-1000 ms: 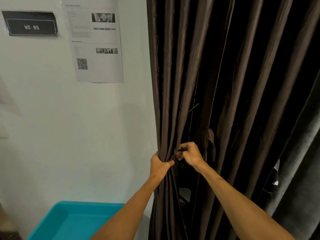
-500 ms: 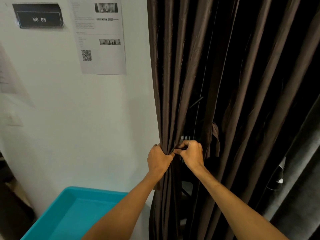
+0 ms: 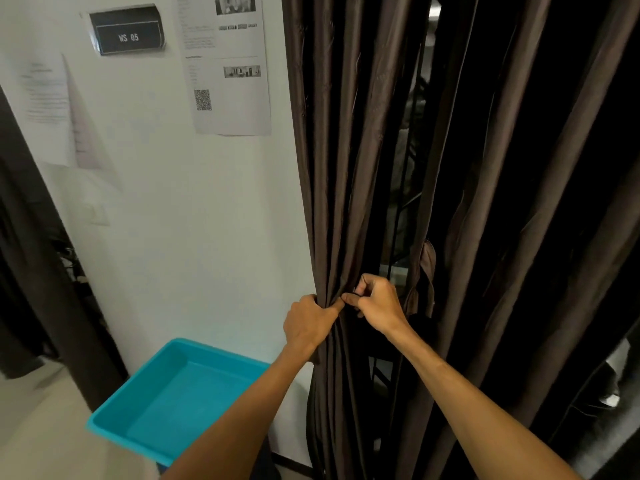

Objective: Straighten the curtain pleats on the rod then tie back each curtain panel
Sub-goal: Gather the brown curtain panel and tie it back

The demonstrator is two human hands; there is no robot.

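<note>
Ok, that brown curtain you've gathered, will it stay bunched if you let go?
Probably not: the curtain hangs in soft folds and crushes small inside the left hand, so it looks floppy and should spread back. Its sheen suggests slippery cloth; the right hand pinching the edge may lose it.

A: Room left of the curtain (image 3: 332, 168)?
B: Wall (image 3: 173, 237) right beside it; blue tub (image 3: 180, 393) below.
A: Right?
B: Narrow gap between folds, thin dark bar (image 3: 403, 174) running down it.
</note>
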